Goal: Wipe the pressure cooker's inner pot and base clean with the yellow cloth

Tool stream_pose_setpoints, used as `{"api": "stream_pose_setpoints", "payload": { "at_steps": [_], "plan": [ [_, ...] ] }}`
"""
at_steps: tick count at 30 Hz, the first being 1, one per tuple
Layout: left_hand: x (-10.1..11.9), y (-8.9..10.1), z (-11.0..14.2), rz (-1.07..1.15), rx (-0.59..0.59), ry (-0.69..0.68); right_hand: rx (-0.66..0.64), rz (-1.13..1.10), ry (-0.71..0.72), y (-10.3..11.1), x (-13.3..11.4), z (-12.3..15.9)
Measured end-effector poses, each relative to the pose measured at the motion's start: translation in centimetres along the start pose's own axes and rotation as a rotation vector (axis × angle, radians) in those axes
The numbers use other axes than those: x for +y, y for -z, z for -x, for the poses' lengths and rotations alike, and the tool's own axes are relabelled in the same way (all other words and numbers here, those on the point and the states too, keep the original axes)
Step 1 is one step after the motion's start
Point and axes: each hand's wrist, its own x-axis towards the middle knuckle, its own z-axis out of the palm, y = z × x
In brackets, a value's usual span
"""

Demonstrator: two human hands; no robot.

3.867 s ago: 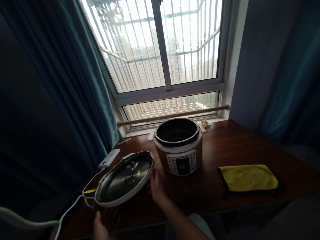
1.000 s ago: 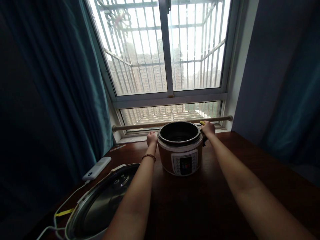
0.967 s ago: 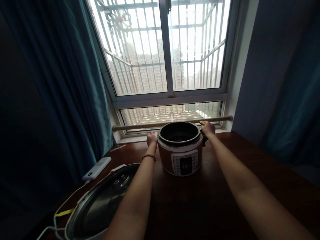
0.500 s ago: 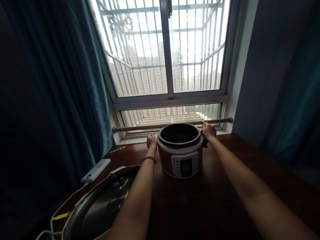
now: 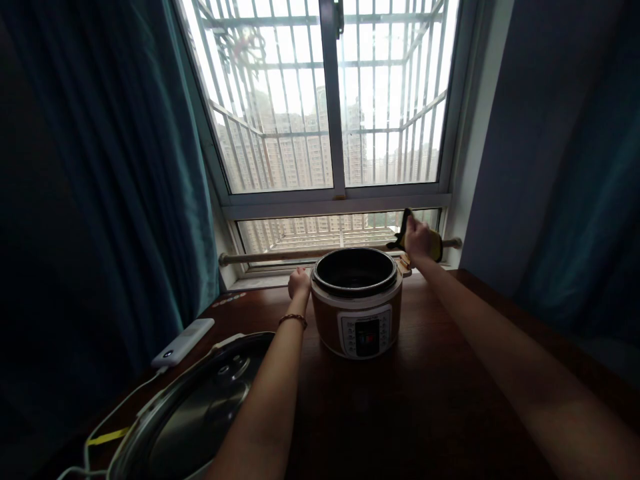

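An electric pressure cooker (image 5: 327,320) with a brown body, a front button panel and a dark inner pot stands lidless on the dark wooden table. My left hand (image 5: 299,283) is closed at its left side, where the handle would sit; the fingers' far side is hidden. Raised above the cooker's right handle (image 5: 404,265), my right hand (image 5: 419,241) is closed on a yellow and black cloth (image 5: 436,247), apart from the cooker. The cooker's round lid (image 5: 200,413) lies at the lower left, partly behind my left forearm.
A white power bank (image 5: 184,341) with a white cable (image 5: 117,408) lies left of the lid. A yellow strip (image 5: 107,437) is near the cable. Behind the table (image 5: 350,413) are a horizontal rail (image 5: 270,256) and a barred window. Blue curtains (image 5: 150,167) hang at both sides.
My right hand has risen from the cooker's right handle with the cloth, which now shows more fully. The handle is uncovered. My left hand stays at the cooker's left side.
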Motion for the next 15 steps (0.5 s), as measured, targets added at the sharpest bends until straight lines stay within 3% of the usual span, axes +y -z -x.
{"api": "stream_pose_setpoints", "payload": {
  "at_steps": [2,4,9,15],
  "plan": [
    [0.0,0.1,0.0,-0.001,-0.004,-0.005,-0.214,0.087,0.039,-1.4,-0.9,1.2],
    [0.0,0.1,0.0,-0.007,-0.008,-0.011,-0.311,0.13,0.034,-3.0,-1.2,2.4],
    [0.3,0.3,0.2,-0.045,-0.011,-0.039,-0.41,0.219,0.016,-5.0,-1.1,2.9],
    [1.6,1.8,0.9,-0.137,0.039,-0.082,-0.508,0.218,0.048,-4.7,-0.6,1.0]
  ]
}}
